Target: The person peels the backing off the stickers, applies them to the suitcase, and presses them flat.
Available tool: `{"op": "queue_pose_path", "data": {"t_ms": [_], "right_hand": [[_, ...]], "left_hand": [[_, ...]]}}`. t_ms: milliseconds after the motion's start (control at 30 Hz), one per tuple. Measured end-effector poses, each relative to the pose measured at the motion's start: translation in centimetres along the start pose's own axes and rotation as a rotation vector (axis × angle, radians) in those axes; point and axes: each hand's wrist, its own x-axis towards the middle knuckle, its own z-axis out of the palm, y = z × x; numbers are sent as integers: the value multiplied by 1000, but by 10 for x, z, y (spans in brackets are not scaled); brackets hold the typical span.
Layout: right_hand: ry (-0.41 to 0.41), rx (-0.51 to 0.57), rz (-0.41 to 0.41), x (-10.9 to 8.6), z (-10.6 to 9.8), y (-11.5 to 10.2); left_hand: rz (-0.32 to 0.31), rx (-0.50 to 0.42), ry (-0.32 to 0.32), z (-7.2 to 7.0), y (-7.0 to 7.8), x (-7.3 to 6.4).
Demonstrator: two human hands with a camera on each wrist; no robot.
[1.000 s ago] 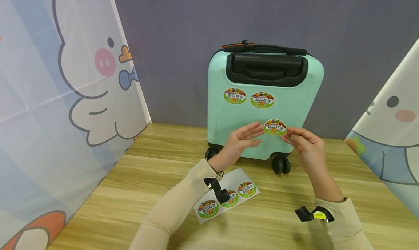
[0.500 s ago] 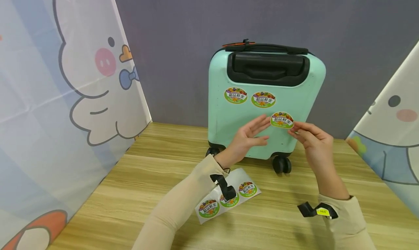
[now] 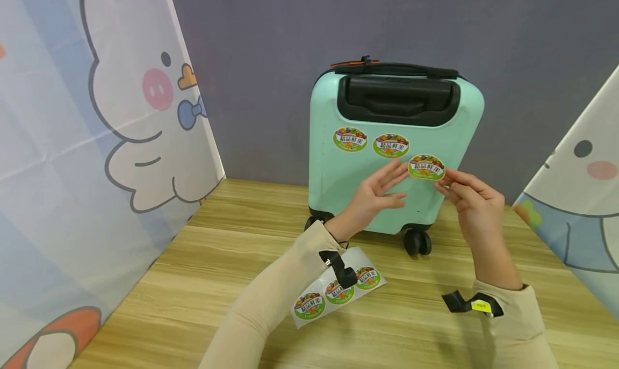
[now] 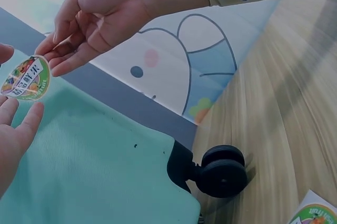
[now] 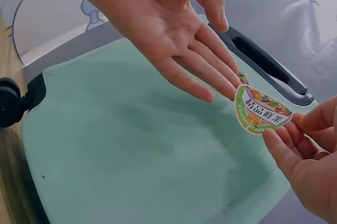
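Pinches the fruit sticker (image 3: 426, 167) by its right edge with the right hand (image 3: 477, 208), probably to spare its adhesive, holding the left hand (image 3: 374, 194) straight-fingered by its left edge, before the mint suitcase (image 3: 333, 181), right of two matching stickers (image 3: 391, 145).

Place: a small staged booth, by the look of it; the wider room cannot be told.
Backdrop (image 3: 251, 79): plain grey, across the upper middle.
Left sheet (image 3: 53, 197): creased cartoon print, down the left side.
Right sheet (image 3: 575, 197): another cartoon print, at the right edge.
Table (image 3: 217, 234): wood-grained, along the bottom.
Straps (image 3: 345, 275): black, wrist-worn, lower middle and lower right.
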Motion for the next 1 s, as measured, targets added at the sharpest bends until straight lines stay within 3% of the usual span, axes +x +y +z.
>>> {"op": "queue_pose_path", "data": {"t_ms": [500,1000], "right_hand": [[31,84,-48,7,-1,-4],[82,90,-66,14,-2,-2]], "left_hand": [[-8,17,-37,10,6,15],[-25,7,-40,12,6,22]]}}
